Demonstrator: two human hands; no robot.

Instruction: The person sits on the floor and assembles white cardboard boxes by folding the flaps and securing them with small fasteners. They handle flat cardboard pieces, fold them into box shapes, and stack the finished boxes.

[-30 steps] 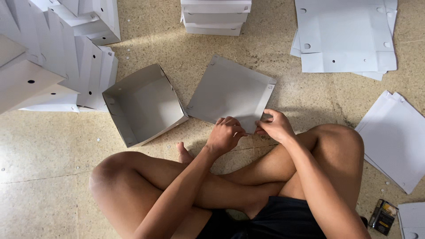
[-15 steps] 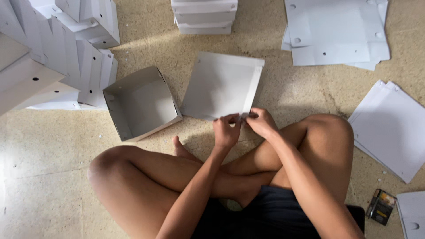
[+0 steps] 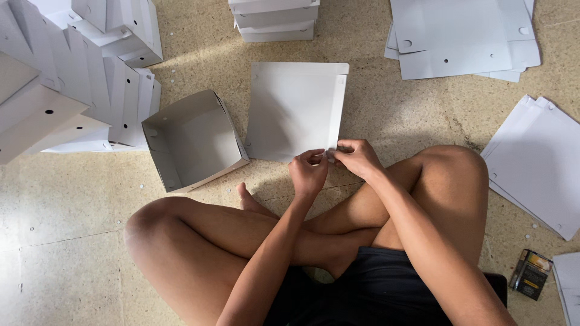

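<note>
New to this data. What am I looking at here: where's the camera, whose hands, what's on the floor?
There is no machine here: a person sits cross-legged on a speckled floor and works with bare hands. The single picture comes from a camera worn on the head, looking down over the knees.

The left hand and the right hand meet at the near right corner of a flat white cardboard sheet, pinching its folded edge. Left of it lies an open folded box. Further left and at the top are stacks of finished boxes. Piles of flat sheets lie at the top right and the right. A small dark packet lies by the right knee.
</note>
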